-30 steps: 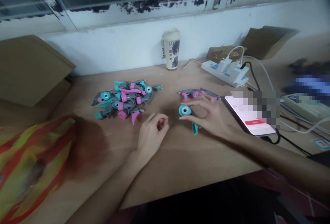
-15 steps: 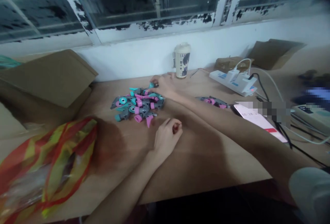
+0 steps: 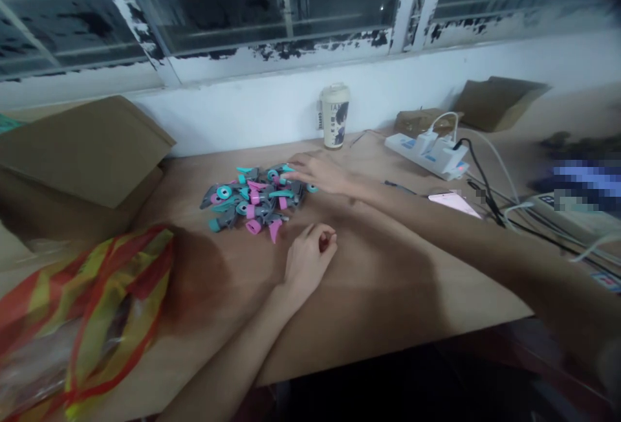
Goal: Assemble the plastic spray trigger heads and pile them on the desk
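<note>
A heap of small grey, teal and pink plastic pieces (image 3: 255, 199), shaped like clips or nozzles, lies on the table. My right hand (image 3: 323, 173) reaches over the heap's far right side, its fingers stretched out and apart. A bit of teal shows between thumb and forefinger, but I see no grip on it. Just in front of the heap rests my left hand (image 3: 310, 257), fingers curled toward the thumb into a loose ring; nothing shows in its hollow. Past my right forearm a dark tip (image 3: 400, 186) sticks out, the rest hidden.
A lidded paper cup (image 3: 336, 118) stands by the wall. To the right are a power strip (image 3: 427, 156) with cables and a phone (image 3: 453, 203), partly behind my forearm. On the left sit a cardboard box (image 3: 87, 150) and a red-and-yellow plastic bag (image 3: 121, 305).
My right hand has come slightly nearer and to the right over the heap, its forearm now covering more of the phone and the smaller group of pieces. My left hand keeps its place.
</note>
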Motion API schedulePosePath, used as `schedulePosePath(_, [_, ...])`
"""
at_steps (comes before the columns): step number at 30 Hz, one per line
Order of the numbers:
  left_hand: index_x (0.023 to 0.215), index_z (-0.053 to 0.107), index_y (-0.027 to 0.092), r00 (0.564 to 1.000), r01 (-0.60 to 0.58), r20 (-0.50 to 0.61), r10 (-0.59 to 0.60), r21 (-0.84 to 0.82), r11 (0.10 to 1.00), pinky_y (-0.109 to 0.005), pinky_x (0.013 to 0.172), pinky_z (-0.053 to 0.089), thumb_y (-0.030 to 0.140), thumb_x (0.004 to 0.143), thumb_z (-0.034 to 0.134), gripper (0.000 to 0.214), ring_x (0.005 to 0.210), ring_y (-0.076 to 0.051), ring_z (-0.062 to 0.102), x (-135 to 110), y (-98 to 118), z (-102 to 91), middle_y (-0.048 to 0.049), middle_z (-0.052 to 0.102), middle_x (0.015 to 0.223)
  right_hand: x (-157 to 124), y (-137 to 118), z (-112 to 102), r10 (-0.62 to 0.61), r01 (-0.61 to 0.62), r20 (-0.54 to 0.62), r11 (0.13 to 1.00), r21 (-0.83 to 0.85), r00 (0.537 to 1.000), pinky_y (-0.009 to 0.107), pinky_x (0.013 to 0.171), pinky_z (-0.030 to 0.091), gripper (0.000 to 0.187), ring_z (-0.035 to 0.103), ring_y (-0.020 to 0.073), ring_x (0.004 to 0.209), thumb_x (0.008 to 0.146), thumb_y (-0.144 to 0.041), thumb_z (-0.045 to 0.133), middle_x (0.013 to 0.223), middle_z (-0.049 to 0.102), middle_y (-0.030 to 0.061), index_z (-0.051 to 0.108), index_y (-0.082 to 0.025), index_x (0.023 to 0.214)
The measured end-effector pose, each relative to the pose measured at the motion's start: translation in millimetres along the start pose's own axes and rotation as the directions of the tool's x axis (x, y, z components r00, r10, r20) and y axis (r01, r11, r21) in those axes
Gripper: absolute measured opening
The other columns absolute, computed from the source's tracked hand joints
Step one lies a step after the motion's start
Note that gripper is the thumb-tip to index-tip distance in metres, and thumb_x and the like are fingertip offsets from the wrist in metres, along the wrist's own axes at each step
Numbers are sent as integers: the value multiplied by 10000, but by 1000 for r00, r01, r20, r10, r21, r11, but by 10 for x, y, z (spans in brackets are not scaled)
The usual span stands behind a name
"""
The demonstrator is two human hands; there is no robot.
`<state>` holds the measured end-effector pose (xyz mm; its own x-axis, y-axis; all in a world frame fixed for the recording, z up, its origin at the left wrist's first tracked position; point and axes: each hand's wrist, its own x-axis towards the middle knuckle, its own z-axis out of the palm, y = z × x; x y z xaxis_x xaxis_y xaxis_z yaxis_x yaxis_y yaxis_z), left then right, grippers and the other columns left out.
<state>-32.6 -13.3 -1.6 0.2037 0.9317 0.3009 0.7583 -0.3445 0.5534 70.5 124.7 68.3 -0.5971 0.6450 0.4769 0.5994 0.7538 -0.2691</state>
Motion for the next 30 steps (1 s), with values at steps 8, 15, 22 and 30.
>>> schedulePosePath(8, [891,600,200,1000,-15,6,15,48,999,-267,658,422,229,836,509,111,723,-148,556,40,-16,4,-1,590,758,-858,1118,-1230,240,-171,211,939,-300,948,335,745,431,437,653,175,817,790,-477,540,881,710,87,685,-108,975])
schedulePosePath(15, [887,605,211,999,-41,14,40,62,997,-255,635,427,241,836,509,113,690,-138,559,39,70,23,7,592,745,-1438,1629,-1417,264,-205,281,953,-221,923,345,568,494,424,650,202,636,544,-420,790,809,713,53,695,-232,912])
schedulePosePath(22, [889,589,198,999,-44,-4,44,75,996,-268,700,447,234,836,507,104,730,-139,570,317,115,205,-9,586,811,-1492,1294,-746,110,-74,253,986,-150,961,449,908,432,784,557,310,1097,578,-638,686,1203,614,88,539,-261,1249])
schedulePosePath(30, [1170,501,228,998,49,-42,-42,179,983,-291,648,457,389,812,584,401,821,-201,613,850,296,583,-79,579,1049,-1505,1286,-290,213,-179,184,966,-188,959,516,985,357,690,450,343,1232,810,-633,431,1394,434,140,401,-217,1360])
